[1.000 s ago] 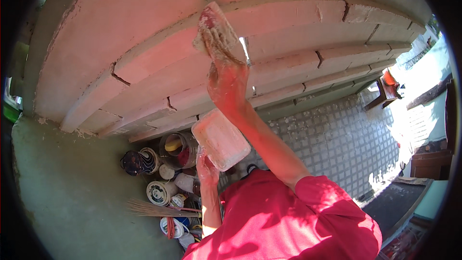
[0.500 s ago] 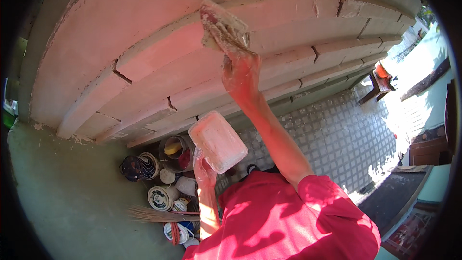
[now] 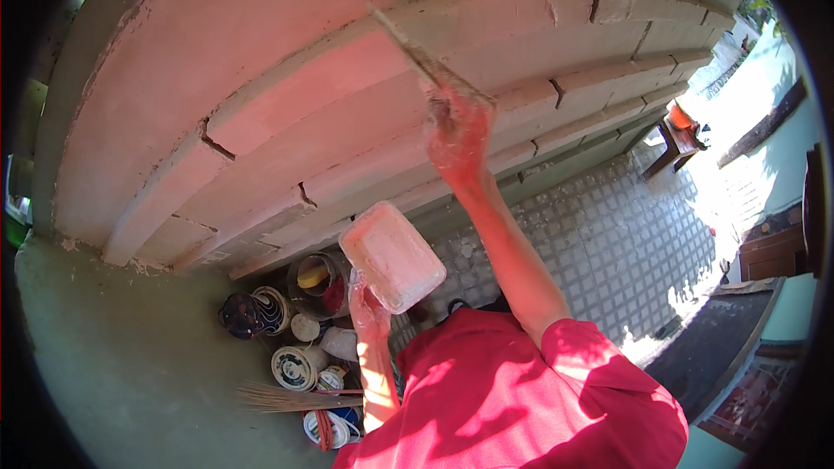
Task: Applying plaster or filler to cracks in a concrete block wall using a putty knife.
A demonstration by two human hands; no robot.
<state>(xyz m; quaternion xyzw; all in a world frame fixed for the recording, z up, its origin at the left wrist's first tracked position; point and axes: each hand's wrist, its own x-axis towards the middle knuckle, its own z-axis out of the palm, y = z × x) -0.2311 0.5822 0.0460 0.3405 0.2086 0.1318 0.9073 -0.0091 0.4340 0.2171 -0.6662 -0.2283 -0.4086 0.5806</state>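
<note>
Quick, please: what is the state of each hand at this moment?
Left hand: closed on the white rectangular tub, holding it up from below.
Right hand: closed on the flat scraper, its blade against the moulded wall.

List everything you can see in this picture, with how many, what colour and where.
Scraper blade: one, thin and pale, in the right hand, its edge against the moulding.
Stepped moulding: one, pale pinkish plaster with cracks, across the top.
Rectangular tub: one, whitish, held up in the left hand at centre.
Paint cans and pots: a cluster, mixed colours, on the ground lower left.
Broom: one, straw-coloured, lying beside the cans.
Tiled floor: grey squares, right of centre.
Small stool: one, dark wood, far right.
Red shirt: one, bottom centre.
Right hand: raised to the moulding.
Left hand: under the tub.
</note>
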